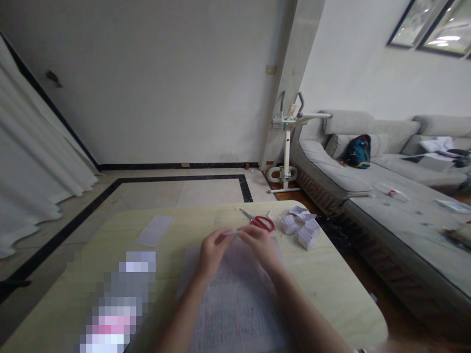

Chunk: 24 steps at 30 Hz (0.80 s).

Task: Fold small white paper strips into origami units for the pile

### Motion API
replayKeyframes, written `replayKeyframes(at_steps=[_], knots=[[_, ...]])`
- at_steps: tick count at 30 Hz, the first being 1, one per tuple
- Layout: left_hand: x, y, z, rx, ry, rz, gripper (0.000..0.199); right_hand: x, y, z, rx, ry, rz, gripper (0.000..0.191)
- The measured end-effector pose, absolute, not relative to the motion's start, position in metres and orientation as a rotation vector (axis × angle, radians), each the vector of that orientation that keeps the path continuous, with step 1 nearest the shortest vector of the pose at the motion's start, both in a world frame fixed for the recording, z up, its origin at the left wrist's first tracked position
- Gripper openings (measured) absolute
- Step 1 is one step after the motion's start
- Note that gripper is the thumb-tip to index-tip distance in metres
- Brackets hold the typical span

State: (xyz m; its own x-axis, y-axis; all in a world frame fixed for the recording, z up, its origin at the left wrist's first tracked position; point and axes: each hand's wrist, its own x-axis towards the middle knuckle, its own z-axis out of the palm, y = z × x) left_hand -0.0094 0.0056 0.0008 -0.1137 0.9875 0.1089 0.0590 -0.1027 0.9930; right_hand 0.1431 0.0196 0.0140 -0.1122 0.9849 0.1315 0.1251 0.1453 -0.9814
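Observation:
Both hands meet over the far part of a large printed sheet [235,304] that lies on the pale wooden table [342,294]. Between their fingertips is a small piece of white paper [231,233]. My left hand [213,250] pinches its left side, and my right hand [259,245] pinches its right side. Just beyond my right hand lie scissors with red handles [263,223], blades pointing away to the left. Several folded or crumpled paper pieces [308,234] rest to the right of the scissors. A flat white paper slip [155,231] lies at the table's far left.
A pixelated object [117,304] is on the table's left side. Beyond the table's right edge stands a long grey sofa [386,196] with a blue bag [358,151]. White exercise equipment [287,152] stands by the wall pillar.

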Motion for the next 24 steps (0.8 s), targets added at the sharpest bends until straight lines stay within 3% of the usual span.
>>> replayKeyframes(at_steps=[4,11,24], knots=[[-0.0080,0.0047,0.0022,1.118,1.298,1.369,0.034,0.1440,0.0197,0.0138,-1.148,-1.462,1.065,0.018],[-0.0070,0.0036,0.0031,1.126,1.305,1.419,0.029,0.1429,0.0202,0.0089,-1.137,-1.430,1.114,0.024],[-0.0031,-0.0009,0.0087,1.183,1.286,1.396,0.027,0.1392,0.0190,0.0068,-1.119,-1.459,1.041,0.018]])
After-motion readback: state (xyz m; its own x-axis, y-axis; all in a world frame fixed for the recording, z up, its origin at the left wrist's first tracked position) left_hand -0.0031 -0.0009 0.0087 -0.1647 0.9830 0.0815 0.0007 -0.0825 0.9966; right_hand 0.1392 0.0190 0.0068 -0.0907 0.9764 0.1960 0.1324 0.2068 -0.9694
